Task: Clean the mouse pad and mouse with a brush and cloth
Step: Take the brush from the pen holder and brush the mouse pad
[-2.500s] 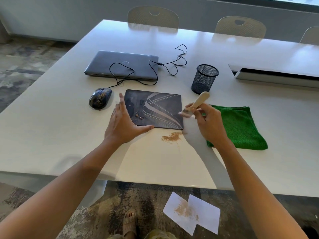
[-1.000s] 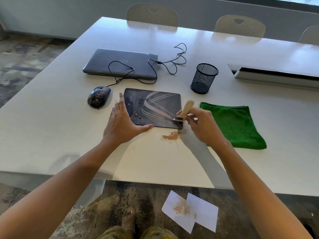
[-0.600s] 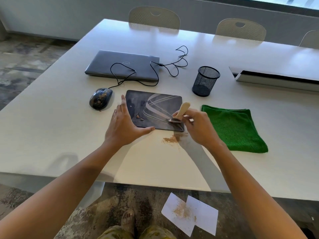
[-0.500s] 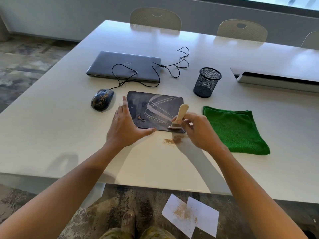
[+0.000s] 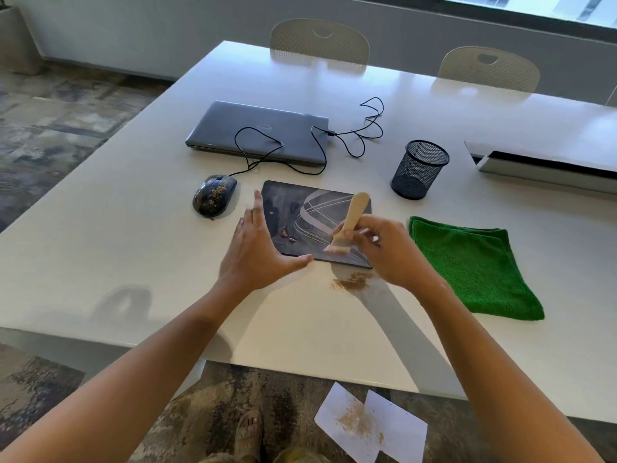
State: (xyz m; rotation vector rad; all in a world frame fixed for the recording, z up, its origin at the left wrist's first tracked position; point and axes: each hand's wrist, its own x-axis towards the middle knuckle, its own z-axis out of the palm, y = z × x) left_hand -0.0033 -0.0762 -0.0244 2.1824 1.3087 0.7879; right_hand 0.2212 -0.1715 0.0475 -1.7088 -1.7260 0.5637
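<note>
A dark mouse pad [image 5: 310, 212] with pale curved lines lies on the white table [image 5: 133, 262]. My left hand [image 5: 258, 250] rests flat with straight fingers against the pad's near left corner. My right hand [image 5: 390, 250] grips a small wooden-handled brush [image 5: 350, 222], its bristles on the pad's near right part. A little heap of brown dust [image 5: 352, 282] lies on the table just in front of the pad. A black wired mouse [image 5: 213, 198] speckled with brown dust sits left of the pad. A folded green cloth [image 5: 474, 265] lies to the right.
A closed grey laptop [image 5: 257, 132] with the mouse cable [image 5: 334, 135] over it lies behind the pad. A black mesh pen cup [image 5: 419, 168] stands at the back right. White papers with dust [image 5: 370, 426] lie on the floor. Chairs [image 5: 319, 41] stand beyond the table.
My right hand has brought the brush from above the pad's right edge down onto its near right part, the handle now more upright. My left hand has stayed at the pad's corner.
</note>
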